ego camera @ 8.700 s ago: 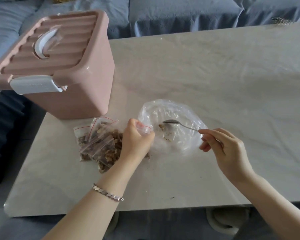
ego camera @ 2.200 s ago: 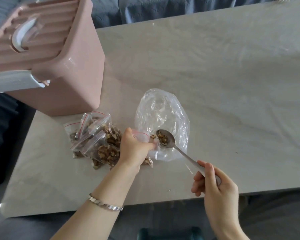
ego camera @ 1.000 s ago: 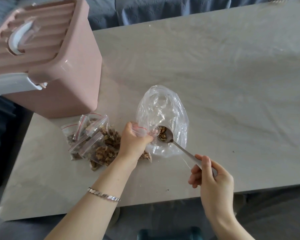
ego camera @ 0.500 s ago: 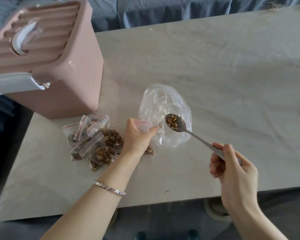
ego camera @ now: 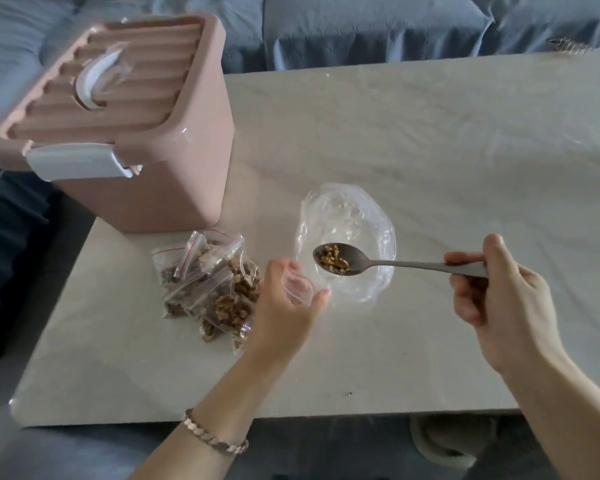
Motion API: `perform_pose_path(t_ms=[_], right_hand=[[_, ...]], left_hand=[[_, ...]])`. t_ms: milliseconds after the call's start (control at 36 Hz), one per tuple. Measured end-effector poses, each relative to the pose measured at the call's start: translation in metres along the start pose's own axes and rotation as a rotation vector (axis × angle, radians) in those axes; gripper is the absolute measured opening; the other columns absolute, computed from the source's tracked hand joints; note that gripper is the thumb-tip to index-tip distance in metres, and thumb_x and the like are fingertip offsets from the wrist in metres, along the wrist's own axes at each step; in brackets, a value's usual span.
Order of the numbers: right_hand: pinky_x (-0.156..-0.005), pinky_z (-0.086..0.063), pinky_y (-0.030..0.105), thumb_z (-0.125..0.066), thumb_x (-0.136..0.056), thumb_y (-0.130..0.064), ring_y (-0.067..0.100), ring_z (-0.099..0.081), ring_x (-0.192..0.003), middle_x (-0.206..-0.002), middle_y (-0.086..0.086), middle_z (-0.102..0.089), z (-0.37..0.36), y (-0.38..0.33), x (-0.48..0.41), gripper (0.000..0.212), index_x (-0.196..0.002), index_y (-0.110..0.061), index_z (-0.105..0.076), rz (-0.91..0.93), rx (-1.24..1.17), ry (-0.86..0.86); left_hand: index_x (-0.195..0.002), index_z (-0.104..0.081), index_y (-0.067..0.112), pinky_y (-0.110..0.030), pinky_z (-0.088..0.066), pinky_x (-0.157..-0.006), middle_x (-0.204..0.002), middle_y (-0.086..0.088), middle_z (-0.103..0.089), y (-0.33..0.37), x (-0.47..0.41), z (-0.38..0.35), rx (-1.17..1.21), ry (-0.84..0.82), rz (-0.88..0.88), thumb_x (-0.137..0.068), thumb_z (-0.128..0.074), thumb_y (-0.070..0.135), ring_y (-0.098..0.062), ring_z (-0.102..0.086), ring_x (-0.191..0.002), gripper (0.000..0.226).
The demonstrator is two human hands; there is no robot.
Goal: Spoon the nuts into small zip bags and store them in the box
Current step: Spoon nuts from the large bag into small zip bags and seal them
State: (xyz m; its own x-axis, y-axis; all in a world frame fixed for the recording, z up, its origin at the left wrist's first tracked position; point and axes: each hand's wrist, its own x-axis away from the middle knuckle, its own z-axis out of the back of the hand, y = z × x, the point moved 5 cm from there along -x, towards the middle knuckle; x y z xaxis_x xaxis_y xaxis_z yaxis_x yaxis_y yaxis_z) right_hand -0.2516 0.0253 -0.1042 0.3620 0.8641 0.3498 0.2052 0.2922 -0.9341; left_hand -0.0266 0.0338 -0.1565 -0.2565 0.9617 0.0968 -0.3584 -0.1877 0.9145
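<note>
My right hand (ego camera: 499, 299) grips the handle of a metal spoon (ego camera: 388, 263) whose bowl holds walnut pieces (ego camera: 333, 259). The spoon hovers level over a large clear plastic bag (ego camera: 350, 216) lying on the table. My left hand (ego camera: 284, 306) holds a small zip bag (ego camera: 297, 287) with a red strip, its mouth open just left of the spoon's bowl. Several filled small zip bags (ego camera: 215, 289) of walnuts lie in a pile left of my left hand. The pink box (ego camera: 146, 168) stands at the table's back left with its ribbed lid on.
The pale marble table (ego camera: 447, 150) stretches to the right and back. Its front edge runs just under my forearms. A blue sofa (ego camera: 361, 26) lies behind the table. A white latch (ego camera: 73, 164) sits on the box's near side.
The spoon has lifted out of the large bag with nuts and swung level, its handle now pointing right. My right hand moved right and up. My left hand keeps the small bag.
</note>
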Motion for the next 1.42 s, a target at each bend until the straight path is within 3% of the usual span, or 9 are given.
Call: perform_pose_path(t_ms=[139, 306, 417, 583, 667, 750, 972, 1222, 1417], right_hand=[[-0.031, -0.019, 0.013, -0.038, -0.098, -0.032, 0.01, -0.026, -0.027, -0.036, -0.003, -0.042, -0.019, -0.022, -0.006, 0.049, -0.064, -0.005, -0.06, 0.064, 0.129, -0.069], [-0.031, -0.021, 0.013, -0.037, -0.098, -0.032, 0.011, -0.028, -0.026, -0.034, -0.002, -0.042, -0.041, -0.052, -0.006, 0.05, -0.061, -0.007, -0.06, 0.223, 0.286, -0.14], [-0.032, -0.024, 0.013, -0.036, -0.098, -0.031, 0.011, -0.031, -0.026, -0.035, -0.002, -0.044, -0.056, -0.067, 0.004, 0.05, -0.06, -0.009, -0.059, 0.369, 0.43, -0.21], [-0.039, -0.03, 0.011, -0.04, -0.093, -0.048, 0.009, -0.045, -0.037, -0.048, -0.007, -0.053, -0.078, -0.073, 0.038, 0.045, -0.061, -0.024, -0.061, 0.788, 0.648, -0.399], [-0.042, -0.037, 0.02, -0.035, -0.094, -0.049, 0.014, -0.05, -0.045, -0.045, -0.011, -0.047, -0.087, -0.071, 0.059, 0.06, -0.061, -0.008, -0.063, 1.097, 0.78, -0.512], [-0.042, -0.035, 0.033, -0.032, -0.097, -0.043, 0.025, -0.045, -0.042, -0.047, 0.004, -0.048, -0.086, -0.066, 0.065, 0.065, -0.06, 0.001, -0.063, 1.252, 0.808, -0.537], [-0.04, -0.033, 0.023, -0.033, -0.099, -0.039, 0.016, -0.041, -0.048, -0.051, -0.007, -0.041, -0.076, -0.058, 0.067, 0.061, -0.065, -0.003, -0.068, 1.308, 0.702, -0.553], [-0.044, -0.035, 0.014, -0.034, -0.099, -0.037, 0.011, -0.044, -0.05, -0.059, -0.016, -0.039, -0.068, -0.046, 0.059, 0.058, -0.07, -0.003, -0.069, 1.265, 0.65, -0.562], [-0.047, -0.04, 0.022, -0.038, -0.099, -0.034, 0.006, -0.049, -0.05, -0.055, 0.005, -0.053, -0.03, -0.046, 0.043, 0.033, -0.089, -0.013, -0.062, 1.208, 0.472, -0.349]], left_hand=[[-0.114, -0.048, 0.019, -0.004, -0.041, -0.064, -0.089, 0.01, -0.053, -0.001, -0.003, -0.001, 0.072, -0.005, 0.064, -0.074, -0.074, 0.023, 0.0, -0.053, -0.079, 0.048], [-0.103, -0.046, 0.023, -0.018, -0.042, -0.072, -0.086, 0.008, -0.053, 0.003, -0.003, 0.003, -0.004, 0.023, -0.032, -0.076, -0.072, 0.025, -0.006, -0.054, -0.08, 0.038], [-0.094, -0.046, 0.018, -0.016, -0.041, -0.069, -0.083, 0.002, -0.055, 0.01, -0.006, 0.005, -0.042, 0.043, -0.18, -0.075, -0.073, 0.019, -0.012, -0.054, -0.077, 0.033], [-0.089, -0.047, 0.019, -0.008, -0.038, -0.065, -0.077, 0.01, -0.053, 0.015, -0.006, 0.005, -0.061, 0.069, -0.246, -0.073, -0.076, 0.02, -0.004, -0.053, -0.071, 0.033], [-0.086, -0.043, 0.027, -0.003, -0.037, -0.065, -0.075, 0.013, -0.053, 0.015, -0.005, 0.006, -0.019, 0.079, -0.223, -0.073, -0.076, 0.015, 0.005, -0.055, -0.071, 0.037], [-0.085, -0.041, 0.032, 0.0, -0.035, -0.068, -0.078, 0.018, -0.054, 0.016, -0.005, 0.007, -0.004, 0.086, -0.222, -0.074, -0.076, 0.013, 0.015, -0.054, -0.077, 0.041], [-0.087, -0.047, 0.021, -0.017, -0.046, -0.067, -0.08, -0.001, -0.063, 0.007, -0.011, 0.007, 0.038, 0.086, -0.151, -0.073, -0.075, 0.02, -0.008, -0.062, -0.073, 0.031], [-0.088, -0.047, 0.013, -0.009, -0.041, -0.061, -0.073, 0.009, -0.061, 0.013, -0.012, 0.005, -0.006, 0.073, -0.179, -0.073, -0.075, 0.014, -0.006, -0.06, -0.067, 0.032], [-0.094, -0.044, 0.018, -0.005, -0.037, -0.067, -0.082, 0.007, -0.057, 0.001, -0.014, 0.02, 0.047, 0.184, -0.07, -0.077, -0.072, 0.021, -0.006, -0.056, -0.078, 0.032]])
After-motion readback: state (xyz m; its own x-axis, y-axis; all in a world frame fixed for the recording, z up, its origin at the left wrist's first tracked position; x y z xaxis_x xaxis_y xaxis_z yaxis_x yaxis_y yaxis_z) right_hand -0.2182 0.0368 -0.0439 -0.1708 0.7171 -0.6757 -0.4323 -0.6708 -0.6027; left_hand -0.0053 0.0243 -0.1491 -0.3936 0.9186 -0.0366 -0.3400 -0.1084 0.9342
